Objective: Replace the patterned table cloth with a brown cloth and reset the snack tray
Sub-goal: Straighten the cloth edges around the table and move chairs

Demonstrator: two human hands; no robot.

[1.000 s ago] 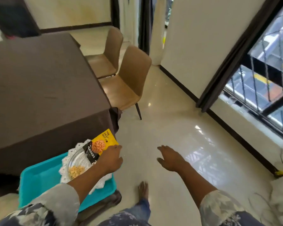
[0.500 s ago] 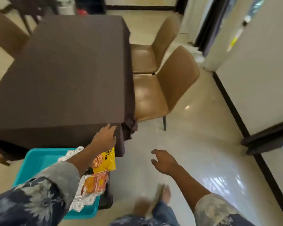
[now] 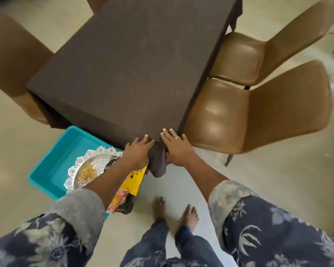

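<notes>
A home dining area: cloth-covered table ringed by tan chairs; glossy tiled floor.

The cloth is plain dark brown, the chairs tan, the tub turquoise, the tray silver, the packet yellow, the sleeves navy with pale flowers

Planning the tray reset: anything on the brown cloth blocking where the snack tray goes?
Nothing visible: the brown cloth lies bare on top. The snack tray sits in the teal tub on the floor.
</notes>
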